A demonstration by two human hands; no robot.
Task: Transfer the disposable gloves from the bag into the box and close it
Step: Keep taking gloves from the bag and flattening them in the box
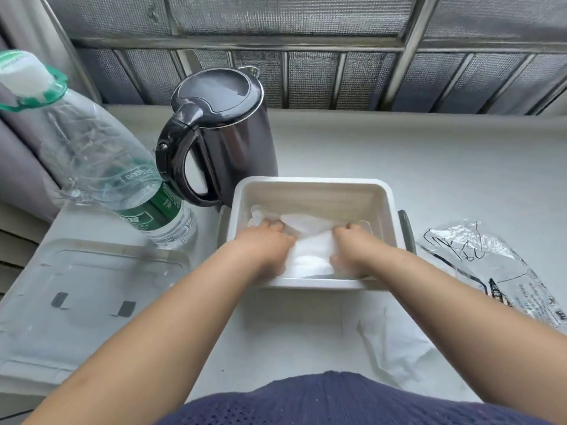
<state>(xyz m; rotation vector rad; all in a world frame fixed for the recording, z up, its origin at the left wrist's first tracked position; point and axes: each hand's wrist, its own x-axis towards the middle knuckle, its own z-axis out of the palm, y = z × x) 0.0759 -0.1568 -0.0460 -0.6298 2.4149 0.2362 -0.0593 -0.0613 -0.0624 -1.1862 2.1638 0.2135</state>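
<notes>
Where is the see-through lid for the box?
The clear lid lies flat at the left of the head view, in front of the water bottle and left of the white box.

Laid out on a pale counter (429, 154): at the back left a dark kettle (221, 133), upright, and just left of it a clear water bottle (101, 161) with a green label. In the middle, close in front of the kettle, an open white box (313, 191); left of that, lying flat, a clear lid (92, 286). On the right a crumpled plastic bag (491, 265), and near the front edge a thin white sheet (395, 348), possibly a loose glove.
</notes>
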